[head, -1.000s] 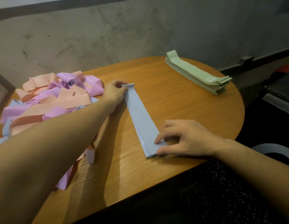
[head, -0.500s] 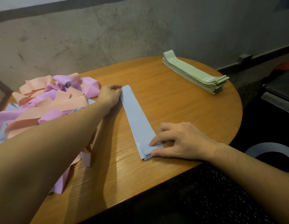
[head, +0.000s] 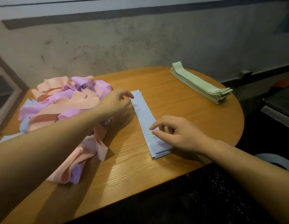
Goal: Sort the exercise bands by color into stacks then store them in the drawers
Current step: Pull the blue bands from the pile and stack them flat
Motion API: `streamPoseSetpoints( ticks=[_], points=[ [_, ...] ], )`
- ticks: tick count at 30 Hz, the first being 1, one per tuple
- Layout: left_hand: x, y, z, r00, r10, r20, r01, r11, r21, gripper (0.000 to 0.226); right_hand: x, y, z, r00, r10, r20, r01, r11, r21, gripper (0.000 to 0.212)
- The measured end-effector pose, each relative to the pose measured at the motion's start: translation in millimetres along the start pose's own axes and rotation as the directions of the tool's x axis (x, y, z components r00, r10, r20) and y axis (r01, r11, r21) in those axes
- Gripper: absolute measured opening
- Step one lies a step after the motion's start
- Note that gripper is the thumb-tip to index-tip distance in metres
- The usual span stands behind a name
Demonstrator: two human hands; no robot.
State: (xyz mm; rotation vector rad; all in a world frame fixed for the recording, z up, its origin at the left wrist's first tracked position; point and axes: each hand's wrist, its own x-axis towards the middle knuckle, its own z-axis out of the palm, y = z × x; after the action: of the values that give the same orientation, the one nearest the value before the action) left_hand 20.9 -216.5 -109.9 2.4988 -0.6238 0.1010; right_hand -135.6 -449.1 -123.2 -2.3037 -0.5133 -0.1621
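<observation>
— Blue bands, where are they?

— Flat in a small stack mid-table, running diagonally. The left hand hovers at the far end, fingers loosely curled, gripping nothing. The right hand is over the near end, fingers relaxed, holding nothing; whether they touch, I cannot tell.

— And the rest?

— Green stack lies far right, well apart. Pink and purple bands sit in a tangled heap on the left.

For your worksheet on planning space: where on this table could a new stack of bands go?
Bare wood lies between the blue stack and the green stack, and along the table near edge. The left side is crowded by the unsorted pile.
</observation>
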Motion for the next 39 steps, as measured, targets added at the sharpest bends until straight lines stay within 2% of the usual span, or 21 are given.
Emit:
streamPoseSetpoints(
  ticks=[3,6,8,10,14,19,22,25,27,31,36,39],
  points=[
    [-28.2,-7.4,-25.1,0.994,0.101,0.035,-0.106,0.981,0.164,0.033,15.0,-11.2,9.7,0.999,0.053,0.001,-0.053,0.998,0.015,0.016],
    [-56.4,-17.3,-48.1,0.991,0.129,0.042,-0.135,0.966,0.222,0.037,31.3,-22.7,23.4,0.996,0.089,-0.027,-0.087,0.995,0.055,0.019],
    [-74.6,-28.1,-62.2,0.989,0.147,-0.006,-0.142,0.962,0.235,0.034,42.9,-30.7,33.2,0.994,0.102,-0.037,-0.098,0.992,0.079,0.012],
    [-93.7,-41.7,-76.4,0.99,0.127,-0.063,-0.108,0.964,0.243,0.028,54.9,-40.5,42.4,0.993,0.106,-0.049,-0.101,0.99,0.095,0.007],
    [-128.4,-78.3,-100.3,0.984,0.039,-0.174,0.0,0.975,0.22,0.024,77.0,-59.8,61.7,0.993,0.105,-0.062,-0.097,0.989,0.111,0.011],
    [-171.4,-114.6,-119.2,0.96,-0.048,-0.275,0.078,0.992,0.1,0.046,96.7,-80.4,84.8,0.996,0.076,-0.043,-0.07,0.991,0.117,0.018],
    [-189.3,-131.7,-117.2,0.952,-0.021,-0.306,0.085,0.977,0.196,0.038,107.4,-93.1,98.2,0.998,0.062,-0.029,-0.058,0.991,0.122,0.016],
    [-195.7,-144.3,-108.4,0.945,-0.016,-0.328,0.099,0.967,0.237,0.041,119.2,-106.4,109.8,0.999,0.046,-0.013,-0.044,0.991,0.123,0.018],
    [-194.6,-149.7,-101.4,0.929,-0.001,-0.369,0.078,0.978,0.193,0.04,127.2,-115.9,115.7,1.0,0.028,0.012,-0.03,0.991,0.13,0.017],
    [-191.9,-156.3,-88.0,0.888,-0.067,-0.456,0.044,0.997,-0.061,0.032,147.0,-130.3,125.9,0.999,0.008,0.037,-0.014,0.988,0.156,0.015],
    [-197.6,-158.9,-88.0,0.844,-0.068,-0.531,0.0,0.992,-0.127,0.032,176.8,-148.2,148.0,0.993,-0.061,0.097,0.049,0.991,0.121,0.015],
    [-210.0,-162.1,-98.1,0.818,-0.1,-0.566,0.031,0.991,-0.131,0.031,192.3,-167.5,168.4,0.984,-0.123,0.131,0.109,0.988,0.105,0.014]
  ],
)
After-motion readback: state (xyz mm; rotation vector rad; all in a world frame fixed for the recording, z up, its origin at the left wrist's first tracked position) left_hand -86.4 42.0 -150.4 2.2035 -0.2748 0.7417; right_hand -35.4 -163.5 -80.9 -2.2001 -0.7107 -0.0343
